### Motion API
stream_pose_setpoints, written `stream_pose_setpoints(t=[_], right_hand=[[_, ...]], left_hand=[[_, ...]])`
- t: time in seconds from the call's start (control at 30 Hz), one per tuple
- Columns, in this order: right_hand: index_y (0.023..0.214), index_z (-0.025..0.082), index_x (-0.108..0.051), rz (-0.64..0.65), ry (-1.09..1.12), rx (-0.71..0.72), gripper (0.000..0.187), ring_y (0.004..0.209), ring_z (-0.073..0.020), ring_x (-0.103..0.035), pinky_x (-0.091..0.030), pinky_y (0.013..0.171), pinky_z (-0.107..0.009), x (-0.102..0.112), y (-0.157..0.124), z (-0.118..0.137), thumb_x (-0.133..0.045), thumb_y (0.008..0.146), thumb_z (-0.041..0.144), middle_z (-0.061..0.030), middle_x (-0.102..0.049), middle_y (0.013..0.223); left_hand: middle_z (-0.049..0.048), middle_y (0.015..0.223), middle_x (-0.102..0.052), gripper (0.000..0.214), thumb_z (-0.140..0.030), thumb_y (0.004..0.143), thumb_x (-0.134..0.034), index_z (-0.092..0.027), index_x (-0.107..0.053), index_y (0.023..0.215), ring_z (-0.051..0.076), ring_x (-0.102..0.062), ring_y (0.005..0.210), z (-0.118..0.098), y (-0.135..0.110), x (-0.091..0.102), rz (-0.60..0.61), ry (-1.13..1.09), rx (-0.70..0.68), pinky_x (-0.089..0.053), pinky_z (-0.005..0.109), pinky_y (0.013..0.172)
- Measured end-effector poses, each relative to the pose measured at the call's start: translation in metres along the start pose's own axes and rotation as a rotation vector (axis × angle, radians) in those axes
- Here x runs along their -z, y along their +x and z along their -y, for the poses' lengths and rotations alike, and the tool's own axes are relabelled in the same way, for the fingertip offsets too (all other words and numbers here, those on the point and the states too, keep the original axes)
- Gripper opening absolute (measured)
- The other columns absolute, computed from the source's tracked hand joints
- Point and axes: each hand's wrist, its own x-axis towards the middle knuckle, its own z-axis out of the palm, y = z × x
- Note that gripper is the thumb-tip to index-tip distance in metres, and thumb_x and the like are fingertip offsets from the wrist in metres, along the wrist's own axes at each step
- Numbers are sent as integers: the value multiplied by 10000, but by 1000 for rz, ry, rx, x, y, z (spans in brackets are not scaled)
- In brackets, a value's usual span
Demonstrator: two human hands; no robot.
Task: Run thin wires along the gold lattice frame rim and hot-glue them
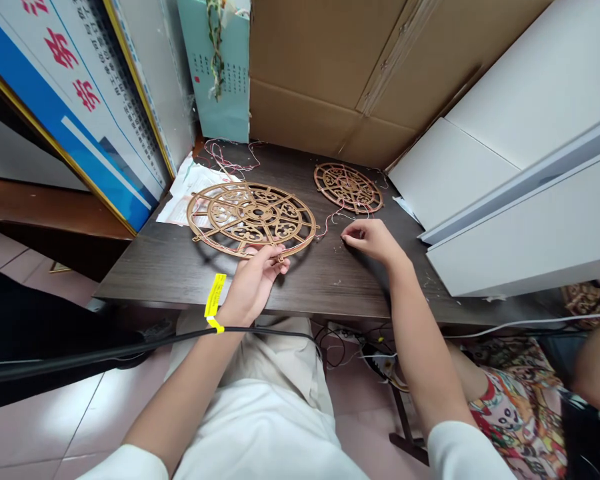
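My left hand [258,277] grips the near rim of a large round openwork disc [257,212], brown like wood, with cut-out scroll patterns and small tabs at its edge. The disc is raised off the table at its near side. Thin red and white wire [324,232] runs along its rim and off to the right. My right hand [371,238] is by the tabletop to the right of the disc, thumb and index finger pinched together; anything between them is too small to make out. Beyond it lies a second, similar disc [349,187] with wires on it.
The dark wood table [150,280] holds printed paper [173,212] and a tangle of wire [230,157]. Around it stand a teal box [225,113], cardboard [305,60], white panels [530,220] and framed boards [105,100]. A black cable [155,341] with a yellow tag crosses my left wrist. Another person sits at right.
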Motion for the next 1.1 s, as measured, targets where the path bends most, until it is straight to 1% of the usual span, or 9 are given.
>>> stream_pose_setpoints(t=[0.17, 0.37, 0.57, 0.8, 0.9, 0.97, 1.0, 1.07, 1.1], right_hand=[[900, 141, -733, -21, -62, 21, 229, 779, -130, -551, -387, 753, -254, -5, 5, 0, -559, 829, 272, -57, -685, 883], [902, 140, -762, -12, 19, -46, 276, 714, -113, -568, -428, 703, -230, -2, 0, -6, -583, 816, 332, -38, -699, 825], [868, 122, -774, 16, 83, -100, 307, 686, -117, -572, -440, 685, -227, 0, -2, -5, -615, 782, 370, -44, -699, 777], [848, 133, -727, 59, 91, -72, 238, 662, -98, -550, -399, 627, -212, -2, 0, -3, -587, 791, 317, -16, -676, 752], [824, 136, -704, 56, 90, -55, 187, 643, -89, -534, -387, 615, -212, -5, -1, -3, -606, 805, 295, -11, -659, 726], [820, 137, -697, 0, 94, -39, 172, 662, -85, -540, -399, 634, -212, -5, -1, 0, -669, 804, 306, -13, -657, 740], [834, 136, -696, -60, 99, -33, 193, 680, -85, -546, -408, 647, -214, -3, -1, 3, -703, 802, 326, -20, -661, 766], [879, 131, -694, -232, 118, -28, 268, 696, -86, -548, -423, 655, -224, 6, -2, 15, -742, 811, 385, -40, -670, 821], [897, 128, -690, -333, 132, -22, 299, 703, -88, -551, -432, 660, -229, 14, -3, 24, -746, 821, 413, -51, -673, 844]], left_hand=[[13, 834, -648, 360, -211, 565, -866, -109, -610, 796, 106, -618, 660, 0, 0, 1, -8, 5, 2, -426, 221, 584], [13, 825, -643, 349, -208, 564, -861, -111, -598, 773, 106, -616, 665, 1, -1, 0, -5, 4, -2, -425, 221, 586], [13, 814, -645, 340, -203, 567, -854, -118, -601, 779, 101, -605, 663, 0, -1, 0, -8, 6, -5, -427, 228, 590], [14, 834, -646, 342, -204, 571, -848, -111, -606, 793, 100, -618, 660, 2, 0, 0, -10, 6, -7, -432, 225, 589], [16, 828, -645, 336, -212, 577, -845, -109, -603, 786, 105, -627, 657, 3, 1, 1, -11, 10, -3, -433, 226, 588], [10, 810, -640, 336, -211, 573, -845, -112, -596, 777, 96, -620, 644, 3, 1, 1, -12, 10, -4, -421, 222, 582], [9, 808, -640, 335, -210, 573, -843, -113, -595, 777, 92, -617, 641, 3, 1, 2, -12, 9, -6, -417, 220, 580], [11, 819, -646, 330, -213, 582, -838, -115, -599, 789, 86, -617, 642, 3, 1, 2, -8, 7, -7, -416, 220, 582], [13, 826, -648, 327, -215, 589, -834, -116, -602, 798, 87, -619, 645, 3, 1, 3, -4, 6, -4, -418, 222, 584]])
